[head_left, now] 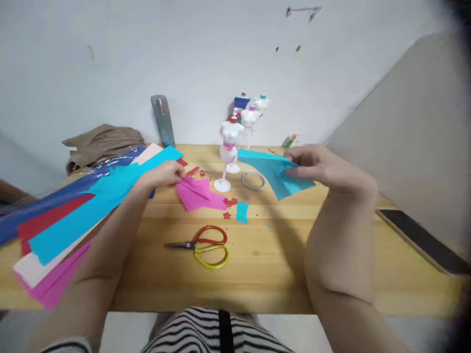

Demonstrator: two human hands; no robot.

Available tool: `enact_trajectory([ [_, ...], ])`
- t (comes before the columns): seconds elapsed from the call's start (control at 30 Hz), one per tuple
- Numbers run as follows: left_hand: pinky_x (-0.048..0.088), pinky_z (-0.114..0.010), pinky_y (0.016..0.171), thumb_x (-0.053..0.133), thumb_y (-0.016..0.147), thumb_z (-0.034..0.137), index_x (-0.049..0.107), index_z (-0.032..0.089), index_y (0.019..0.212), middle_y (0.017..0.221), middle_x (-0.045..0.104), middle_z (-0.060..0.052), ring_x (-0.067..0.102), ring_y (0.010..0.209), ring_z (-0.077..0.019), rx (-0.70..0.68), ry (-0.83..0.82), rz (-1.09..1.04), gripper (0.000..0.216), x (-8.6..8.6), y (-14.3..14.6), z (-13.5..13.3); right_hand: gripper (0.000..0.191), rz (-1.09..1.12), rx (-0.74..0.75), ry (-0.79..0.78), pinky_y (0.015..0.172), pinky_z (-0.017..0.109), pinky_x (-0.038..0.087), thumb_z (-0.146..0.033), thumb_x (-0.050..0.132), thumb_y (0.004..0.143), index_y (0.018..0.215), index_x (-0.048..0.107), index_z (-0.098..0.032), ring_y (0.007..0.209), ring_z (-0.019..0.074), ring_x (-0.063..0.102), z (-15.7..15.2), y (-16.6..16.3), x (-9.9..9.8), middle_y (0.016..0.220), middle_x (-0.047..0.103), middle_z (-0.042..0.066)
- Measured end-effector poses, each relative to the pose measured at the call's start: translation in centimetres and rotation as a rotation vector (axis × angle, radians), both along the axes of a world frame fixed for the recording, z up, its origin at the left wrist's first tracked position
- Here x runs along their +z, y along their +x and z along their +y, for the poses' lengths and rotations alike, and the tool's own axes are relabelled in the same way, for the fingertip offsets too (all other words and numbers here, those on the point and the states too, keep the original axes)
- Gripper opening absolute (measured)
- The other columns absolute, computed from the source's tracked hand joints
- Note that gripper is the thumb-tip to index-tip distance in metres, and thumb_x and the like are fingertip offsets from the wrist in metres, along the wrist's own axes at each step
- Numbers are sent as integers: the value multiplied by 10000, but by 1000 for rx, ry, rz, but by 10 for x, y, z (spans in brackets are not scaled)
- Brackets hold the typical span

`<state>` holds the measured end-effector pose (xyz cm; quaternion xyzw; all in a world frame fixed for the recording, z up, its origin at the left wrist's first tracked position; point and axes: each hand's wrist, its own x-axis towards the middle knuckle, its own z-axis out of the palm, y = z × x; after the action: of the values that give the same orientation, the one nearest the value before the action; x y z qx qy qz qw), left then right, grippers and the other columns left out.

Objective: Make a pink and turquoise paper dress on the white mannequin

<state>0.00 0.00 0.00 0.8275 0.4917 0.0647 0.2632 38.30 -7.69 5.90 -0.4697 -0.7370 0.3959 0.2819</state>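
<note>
My left hand (167, 172) is closed, pinching the upper left edge of a creased pink sheet (196, 191) that rests on the table. My right hand (318, 167) grips a turquoise sheet (274, 169) between thumb and fingers, raised above the tabletop; whether these sheets are paper or thin cloth I cannot tell. Between the hands stands a small white dress form (231, 133) with a red neck band and a pink waist band. Scissors (189, 245) with one red and one yellow handle lie nearer me. Small red flower cut-outs (227, 215) and a turquoise scrap (242, 212) lie by the pink sheet.
Several more dress forms (250, 116) stand behind, close to the wall. Coloured sheets (77, 215) are heaped at the left under my forearm. A grey bottle (162, 120) and brown cloth (105, 144) are back left. A wire coil (253, 181) lies mid-table, a phone (423, 240) far right.
</note>
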Motion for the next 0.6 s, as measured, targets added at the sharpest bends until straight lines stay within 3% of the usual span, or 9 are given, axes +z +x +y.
enact_trajectory([
  [0.2, 309, -284, 603, 571, 651, 170, 572, 180, 594, 605, 539, 0, 467, 619, -150, 2, -25, -18, 58, -4, 2, 2, 279, 72, 16, 4, 491, 247, 320, -377, 761, 716, 641, 566, -192, 537, 101, 423, -2, 10, -1, 594, 474, -33],
  [0.33, 319, -278, 590, 565, 710, 221, 588, 180, 647, 622, 544, 2, 493, 620, -151, 49, -2, -98, 79, -3, -3, -2, 222, -166, -29, -78, 540, 271, 373, -373, 723, 745, 736, 621, -176, 601, 131, 485, 11, 18, -8, 662, 542, -7],
  [0.47, 401, -265, 658, 614, 713, 270, 656, 168, 732, 735, 619, -3, 540, 712, -157, 98, 61, -231, 113, 8, -7, -8, 129, -464, -176, -174, 528, 273, 400, -206, 599, 799, 677, 568, -175, 561, 131, 517, 26, 14, -19, 601, 516, -3],
  [0.6, 433, -264, 705, 646, 717, 297, 684, 166, 733, 689, 610, 11, 530, 699, -150, 61, 109, -175, 137, 27, -8, -14, 143, -533, -176, -231, 537, 275, 427, -114, 529, 846, 726, 592, -160, 537, 123, 542, 37, 12, -35, 601, 548, 9],
])
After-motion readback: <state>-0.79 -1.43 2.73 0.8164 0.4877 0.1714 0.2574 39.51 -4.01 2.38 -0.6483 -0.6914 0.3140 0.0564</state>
